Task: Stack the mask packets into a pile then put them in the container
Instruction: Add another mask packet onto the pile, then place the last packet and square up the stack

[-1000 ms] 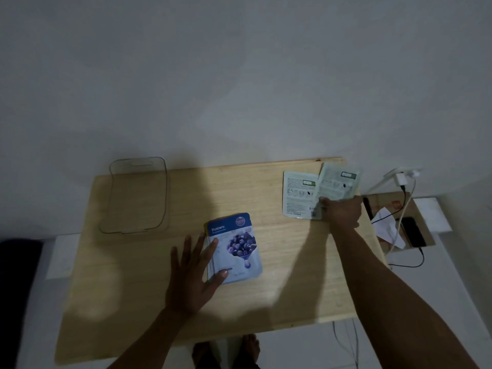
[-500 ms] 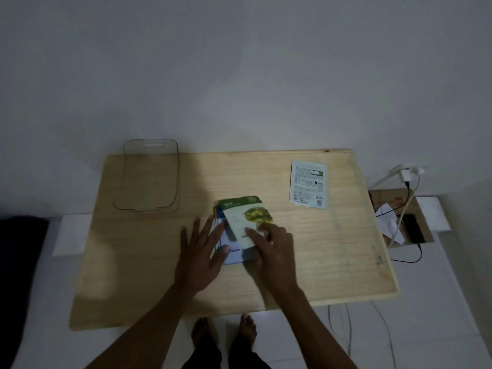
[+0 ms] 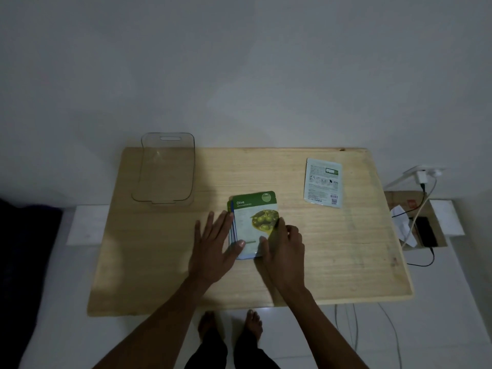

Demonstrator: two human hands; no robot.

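Hands, left hand point(image 3: 213, 243) and right hand point(image 3: 285, 246), flank the packet pile point(image 3: 253, 222) on the table point(image 3: 332, 249).

On the tabletop point(image 3: 332, 262), the pile of mask packets point(image 3: 253, 225) lies at centre between both hands. The container point(image 3: 166, 169) stands behind it to the left; a single mask packet point(image 3: 323, 182) lies behind to the right.

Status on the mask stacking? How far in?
Partly done. The pile mid-table has the Olive packet on top, blue edges beneath. Left hand and right hand are squaring it. One packet lies face-down, far right, unstacked. The clear container holds nothing.
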